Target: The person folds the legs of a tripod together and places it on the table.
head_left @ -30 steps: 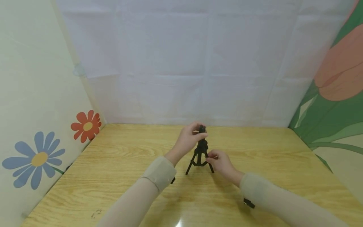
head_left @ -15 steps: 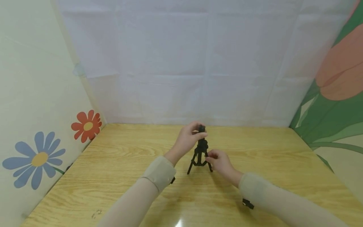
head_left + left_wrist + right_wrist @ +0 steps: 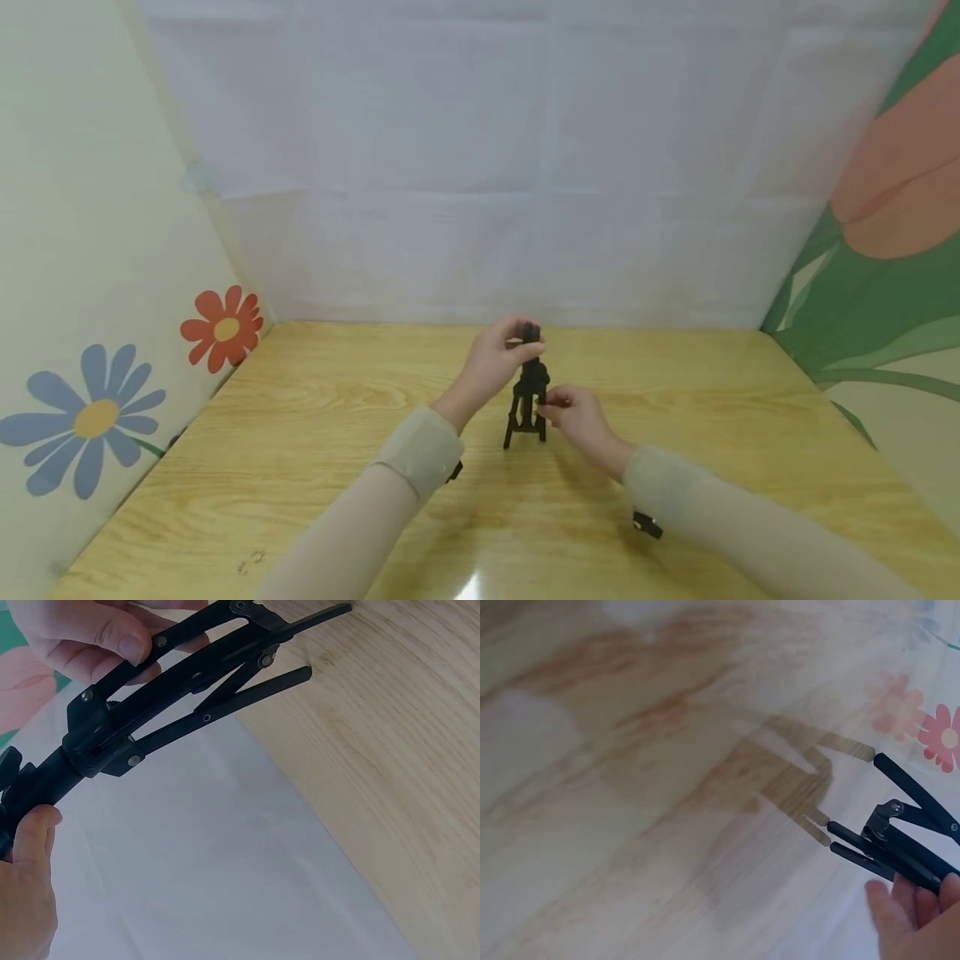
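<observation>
A small black tripod [image 3: 532, 379] stands upright on the wooden table, its legs spread only narrowly. My left hand [image 3: 486, 364] grips the top of its column between thumb and fingers. Lower down on the right, my right hand [image 3: 587, 421] pinches one leg between thumb and fingertips. The left wrist view shows the hinged leg braces [image 3: 238, 686] and the column, with the left thumb [image 3: 36, 832] against it. In the right wrist view the leg ends [image 3: 877, 757] meet their reflections on the glossy tabletop. The left fingertips behind the column are partly hidden.
The wooden table [image 3: 322, 467] reaches back to a white cloth backdrop [image 3: 420, 167]. A side wall with painted flowers [image 3: 96, 419] stands at the left, another with a large tulip print [image 3: 900, 192] at the right. Dark straps sit below both cuffs.
The tripod's legs have drawn closer together, the right one swinging inward with my right hand, which shifted slightly left. My left hand keeps its grip on top. The head view tilted slightly.
</observation>
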Demonstrator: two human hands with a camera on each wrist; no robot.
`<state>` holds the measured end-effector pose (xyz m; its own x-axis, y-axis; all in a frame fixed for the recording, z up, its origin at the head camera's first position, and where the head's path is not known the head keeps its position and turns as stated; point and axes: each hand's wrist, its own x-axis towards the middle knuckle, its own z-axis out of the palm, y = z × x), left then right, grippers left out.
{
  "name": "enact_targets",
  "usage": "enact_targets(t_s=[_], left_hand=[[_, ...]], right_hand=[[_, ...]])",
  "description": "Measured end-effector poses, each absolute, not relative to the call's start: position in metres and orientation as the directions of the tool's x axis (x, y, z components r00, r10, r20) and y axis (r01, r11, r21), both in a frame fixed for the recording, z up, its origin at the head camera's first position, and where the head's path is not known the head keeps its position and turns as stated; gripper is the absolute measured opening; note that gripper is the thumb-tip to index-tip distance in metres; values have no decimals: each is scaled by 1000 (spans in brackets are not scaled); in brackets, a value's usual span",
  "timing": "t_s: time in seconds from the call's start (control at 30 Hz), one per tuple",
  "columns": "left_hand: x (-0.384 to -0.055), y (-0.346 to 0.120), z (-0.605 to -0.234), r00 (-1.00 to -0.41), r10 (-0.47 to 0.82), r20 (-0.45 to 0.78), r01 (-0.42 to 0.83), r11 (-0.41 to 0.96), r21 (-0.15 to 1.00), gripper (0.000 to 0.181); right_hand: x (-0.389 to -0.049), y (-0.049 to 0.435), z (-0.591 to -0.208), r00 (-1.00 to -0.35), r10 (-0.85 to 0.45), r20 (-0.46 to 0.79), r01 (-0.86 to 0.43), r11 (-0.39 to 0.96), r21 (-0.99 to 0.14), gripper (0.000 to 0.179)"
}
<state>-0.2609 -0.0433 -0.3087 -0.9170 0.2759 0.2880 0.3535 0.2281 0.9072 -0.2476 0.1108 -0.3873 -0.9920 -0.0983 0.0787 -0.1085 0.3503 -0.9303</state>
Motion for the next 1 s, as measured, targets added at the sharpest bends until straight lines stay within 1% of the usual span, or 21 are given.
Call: enact_targets(t_s=[0.1,0.27,0.43,0.6,0.67,0.9,1.0], left_hand=[[-261,-42,-308,-912,287,293,361,222,906,23],[-262,-42,-310,-892,326,313,386,190,903,22],[-265,-42,-312,-901,332,279,346,164,924,27],[-266,-39,-312,-899,356,255,317,127,940,30],[-266,-38,-312,-889,378,259,324,117,939,30],[-268,-40,-310,-842,473,259,348,110,931,30],[-271,-44,-309,-817,515,259,366,116,923,30]], right_hand=[[-248,114,-385,-991,-96,93,-124,404,-906,5],[-249,118,-384,-990,-116,79,-122,429,-895,6],[-249,119,-386,-985,-149,88,-145,439,-886,6],[-248,122,-388,-977,-208,52,-144,456,-878,10],[-247,124,-389,-973,-226,36,-139,458,-878,12],[-246,134,-391,-942,-332,50,-204,446,-872,19],[-245,139,-390,-948,-317,34,-186,462,-867,19]])
